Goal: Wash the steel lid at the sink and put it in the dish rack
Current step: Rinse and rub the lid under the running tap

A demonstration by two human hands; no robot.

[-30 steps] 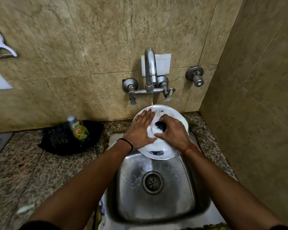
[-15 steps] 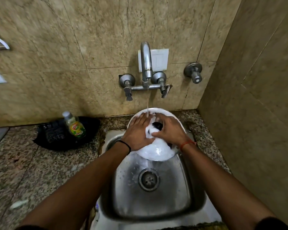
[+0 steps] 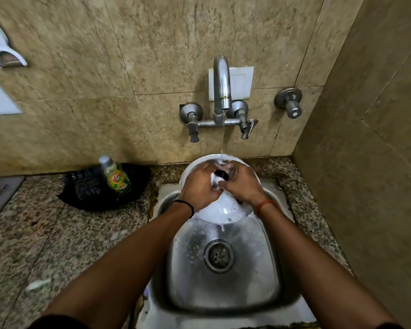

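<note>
A round steel lid (image 3: 226,211) covered in white suds, with a black knob (image 3: 221,175) at its middle, is held tilted over the back of the steel sink (image 3: 223,276). A thin stream of water from the tap (image 3: 221,91) falls on its top edge. My left hand (image 3: 199,186) lies flat on the lid's left side, pressing it. My right hand (image 3: 241,185) is curled over the lid by the knob, with a bit of white foam or cloth between the two hands. No dish rack is in view.
A dish soap bottle (image 3: 116,178) stands in a black tray (image 3: 97,188) on the granite counter (image 3: 57,245) left of the sink. A tiled side wall (image 3: 370,186) rises close on the right. A spare valve (image 3: 290,100) juts from the back wall.
My hands have slid closer together around the knob and rubbed over the soapy lid. The lid stays under the running water; the camera shifted slightly.
</note>
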